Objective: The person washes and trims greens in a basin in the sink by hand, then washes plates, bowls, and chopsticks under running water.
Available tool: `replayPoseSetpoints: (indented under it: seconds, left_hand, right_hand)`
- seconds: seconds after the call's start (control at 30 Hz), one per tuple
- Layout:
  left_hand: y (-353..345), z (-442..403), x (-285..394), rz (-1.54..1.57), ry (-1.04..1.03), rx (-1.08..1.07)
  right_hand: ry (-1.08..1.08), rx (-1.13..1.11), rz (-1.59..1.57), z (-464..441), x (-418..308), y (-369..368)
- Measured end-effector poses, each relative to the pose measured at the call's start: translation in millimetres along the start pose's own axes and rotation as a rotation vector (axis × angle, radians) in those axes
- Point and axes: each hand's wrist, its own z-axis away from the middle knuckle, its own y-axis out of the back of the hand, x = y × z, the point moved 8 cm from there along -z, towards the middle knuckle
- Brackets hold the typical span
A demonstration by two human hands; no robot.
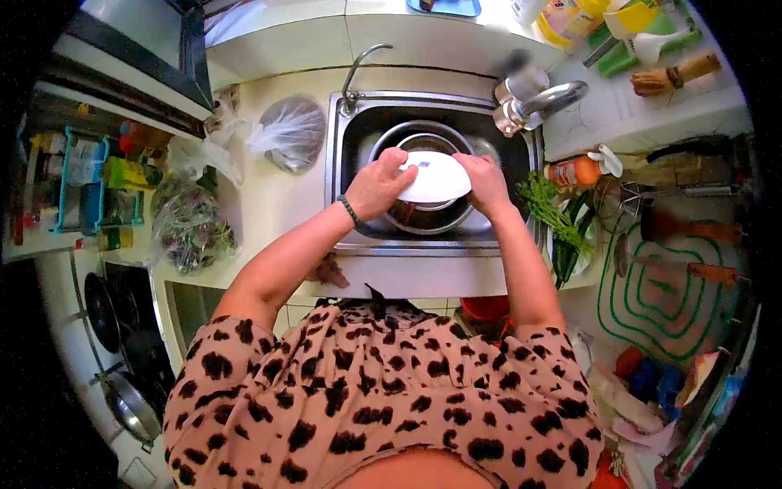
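Over the metal sink (366, 243), both hands hold a white dish (432, 183) with its underside, bearing a small dark mark, facing the camera. My left hand (380, 183) grips the dish's left edge, thumb on the underside. My right hand (486, 183) closes round its right edge; some of its fingers are hidden. Directly below the dish, round metal bowls (432, 222) sit one inside another in the sink. A thin curved spout (352, 81) stands at the sink's back left, and a larger faucet (542, 104) at its back right.
On the counter left of the sink lies a clear plastic bag (292, 134), with bagged dark greens (191, 228) farther left. Leafy herbs (550, 213) and cucumbers (568, 244) lie right of the sink. An orange spray bottle (574, 171) is close by. A cloth (327, 271) lies at the front edge.
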Motion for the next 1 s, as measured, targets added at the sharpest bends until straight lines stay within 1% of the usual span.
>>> replayPoseSetpoints:
  seconds: [0.03,0.07,0.1,0.17,0.2,0.23,0.3,0.37,0.4,0.43,0.5,0.53,0.57,0.6,0.63,0.67,0.7,0.73,0.77,0.8,0.83,0.9,0.97,1.0]
  left_hand:
    - [13,1,4,-0.010,-0.079,0.116]
    - [18,2,2,-0.016,-0.074,0.126]
    - [24,4,-4,-0.046,-0.018,0.147]
    - [36,9,-14,-0.106,0.095,0.183]
    - [37,13,-21,-0.072,0.163,0.179]
    - [40,18,-23,-0.075,0.169,0.184]
    - [48,27,-32,-0.130,0.249,0.183]
    - [52,34,-36,-0.124,0.259,0.173]
    - [54,35,-37,-0.168,0.230,0.167]
    - [55,37,-37,-0.211,0.200,0.165]
    - [57,41,-37,-0.281,0.164,0.203]
    - [49,42,-47,-0.200,0.130,0.201]
    - [38,53,-57,-0.119,0.110,0.189]
    - [18,66,-64,-0.176,0.139,0.081]
    - [8,60,-78,-0.256,0.167,0.007]
    - [26,65,-72,-0.137,0.151,0.119]
    - [33,87,-49,0.016,0.151,0.198]
    - [35,85,-45,0.031,0.132,0.152]
    - [45,69,-60,0.011,0.095,0.141]
    - [30,73,-70,0.133,0.212,0.052]
    - [21,71,-90,0.271,0.342,-0.022]
    - [53,63,-89,0.369,0.388,0.028]
    - [87,69,-76,0.513,0.395,0.275]
    - [95,70,-72,0.590,0.456,0.293]
  right_hand:
    - [0.010,0.000,0.004,-3,-4,4]
    - [0.061,0.091,0.057,-6,-12,15]
    - [0.110,0.181,0.110,-9,-22,26]
    - [0.129,0.174,0.153,-12,-30,33]
    - [0.150,0.207,0.146,-12,-36,38]
    - [0.171,0.241,0.140,-12,-41,42]
    - [0.173,0.235,0.121,-12,-49,39]
    - [0.187,0.238,0.142,-12,-60,38]
    - [0.153,0.208,0.150,-12,-64,36]
    - [0.166,0.206,0.152,-11,-70,36]
    - [0.167,0.299,0.200,-10,-80,43]
    - [0.126,0.298,0.129,-6,-76,31]
    - [0.064,0.173,0.124,-6,-72,10]
    - [0.012,0.027,0.149,-5,-70,-9]
    - [0.040,0.028,0.226,-7,-61,-19]
    - [0.058,0.206,0.148,0,-81,-1]
    - [-0.017,0.172,0.112,21,-97,7]
    - [0.003,0.087,0.155,34,-103,5]
    - [-0.081,0.023,0.170,11,-91,-4]
    - [-0.171,-0.006,0.170,22,-60,-24]
    - [-0.171,-0.039,-0.048,13,-52,-28]
    - [-0.386,-0.102,-0.342,8,-36,-29]
    - [-0.468,-0.183,-0.431,-17,-92,8]
    - [-0.430,-0.168,-0.491,-30,-109,23]
